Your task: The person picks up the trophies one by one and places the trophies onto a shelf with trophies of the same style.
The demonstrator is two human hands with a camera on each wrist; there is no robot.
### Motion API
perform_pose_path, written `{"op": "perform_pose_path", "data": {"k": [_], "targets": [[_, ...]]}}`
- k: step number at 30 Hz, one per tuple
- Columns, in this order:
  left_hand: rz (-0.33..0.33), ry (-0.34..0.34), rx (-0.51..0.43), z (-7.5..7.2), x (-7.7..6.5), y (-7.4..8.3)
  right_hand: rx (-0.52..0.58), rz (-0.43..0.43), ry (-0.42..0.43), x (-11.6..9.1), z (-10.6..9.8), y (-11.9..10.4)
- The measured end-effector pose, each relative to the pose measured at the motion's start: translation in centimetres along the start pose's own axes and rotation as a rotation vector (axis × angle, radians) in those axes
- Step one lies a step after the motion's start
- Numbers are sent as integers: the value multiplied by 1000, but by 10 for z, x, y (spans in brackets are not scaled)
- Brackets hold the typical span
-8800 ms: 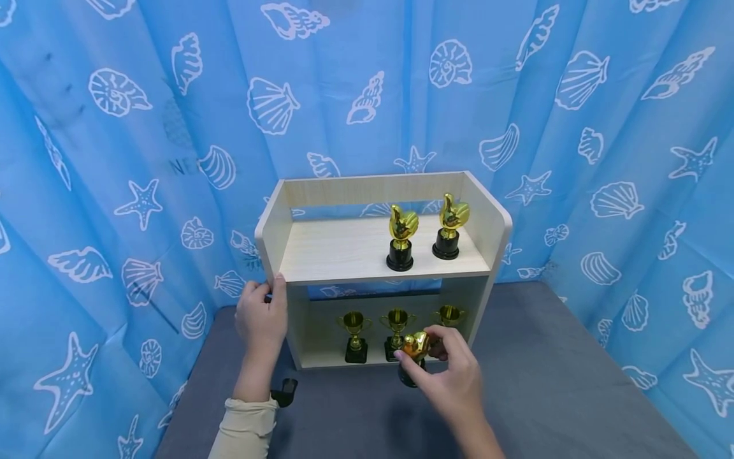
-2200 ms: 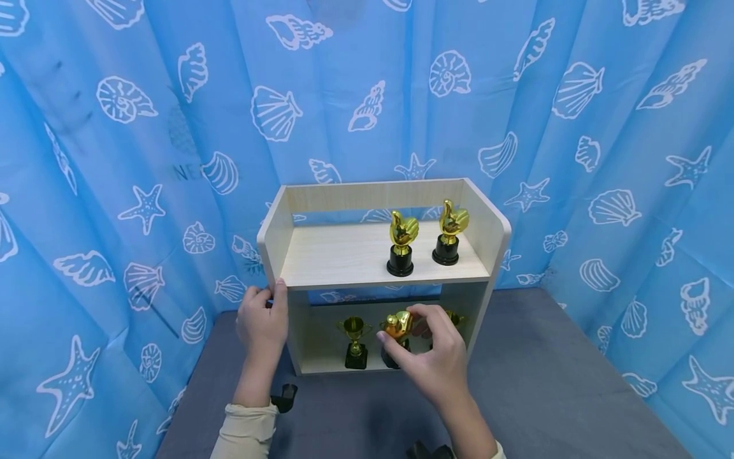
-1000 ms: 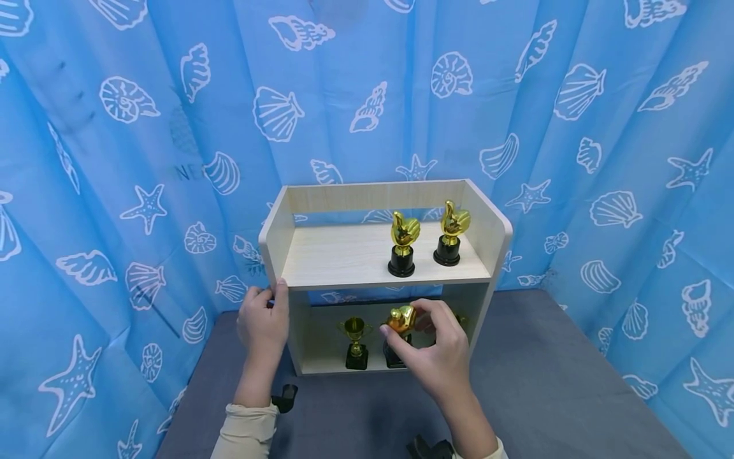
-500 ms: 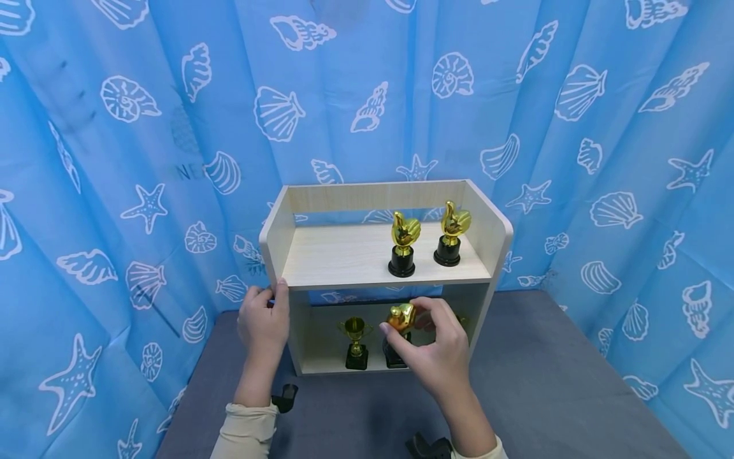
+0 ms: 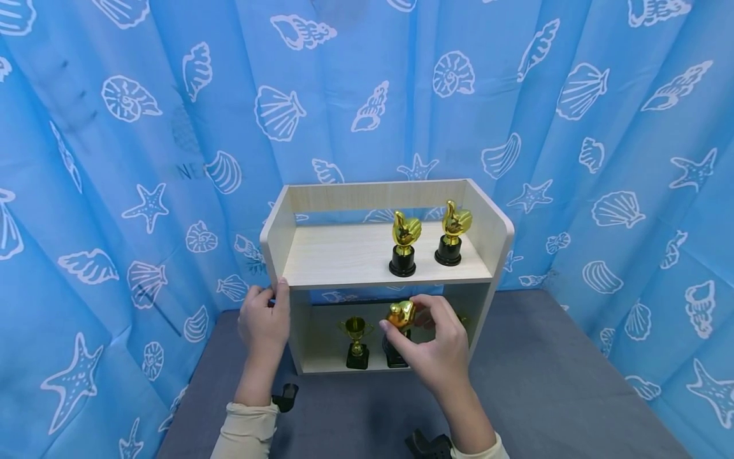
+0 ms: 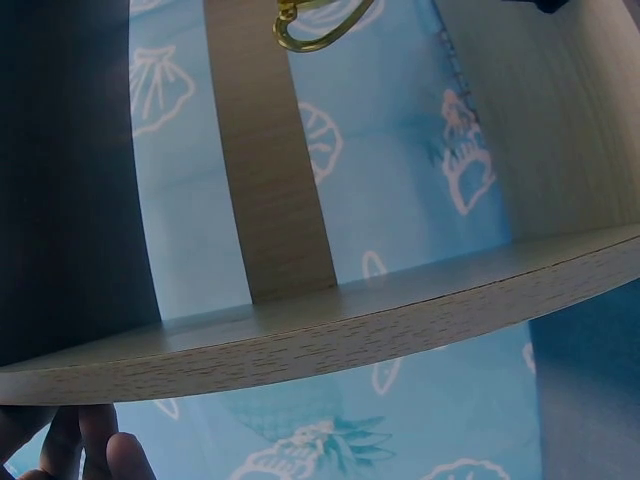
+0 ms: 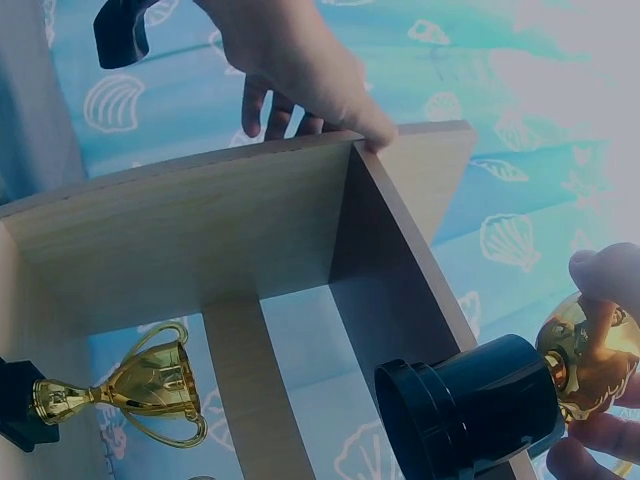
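Note:
My right hand (image 5: pixel 444 347) pinches a thumbs-up trophy (image 5: pixel 401 314) by its gold top, thumb on one side and fingers on the other. It is held in front of the lower compartment; in the right wrist view its round black base (image 7: pixel 470 410) points toward the shelf. My left hand (image 5: pixel 265 322) grips the left side panel of the small wooden shelf (image 5: pixel 338 255), thumb on the front edge, fingers (image 6: pixel 90 445) outside. A gold cup trophy (image 5: pixel 357 347) stands in the lower compartment at left. The right hand and held trophy mostly hide other cups there.
Two thumbs-up trophies, one nearer the middle (image 5: pixel 404 245) and one at the right (image 5: pixel 452 234), stand upright on the upper board. The shelf rests on a grey-covered table (image 5: pixel 550 382). A blue shell-print curtain (image 5: pixel 367 76) hangs behind and at both sides.
Since the earliest frame, my right hand has moved the held trophy left and up, in front of the middle cup. Over the last second it barely shifts. The left hand stays on the panel.

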State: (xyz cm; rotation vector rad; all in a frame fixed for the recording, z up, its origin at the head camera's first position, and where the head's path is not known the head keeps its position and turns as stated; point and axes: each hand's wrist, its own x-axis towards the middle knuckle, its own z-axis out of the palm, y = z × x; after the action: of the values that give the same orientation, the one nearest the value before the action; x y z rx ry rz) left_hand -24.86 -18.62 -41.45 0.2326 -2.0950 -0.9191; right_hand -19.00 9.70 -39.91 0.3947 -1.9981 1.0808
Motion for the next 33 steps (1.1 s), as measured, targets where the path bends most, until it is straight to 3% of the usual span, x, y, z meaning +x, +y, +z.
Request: {"op": "perform_pose_path", "data": {"k": [4,17,33], "targets": [[1,2,2,0,0,0,0,16,-9,1,-1,-1],[2,-6,7,0,0,0,35,-48,45,5,1,-2],[11,10,1,1,-1,0,37,-28,35,8,-1,-3]]}}
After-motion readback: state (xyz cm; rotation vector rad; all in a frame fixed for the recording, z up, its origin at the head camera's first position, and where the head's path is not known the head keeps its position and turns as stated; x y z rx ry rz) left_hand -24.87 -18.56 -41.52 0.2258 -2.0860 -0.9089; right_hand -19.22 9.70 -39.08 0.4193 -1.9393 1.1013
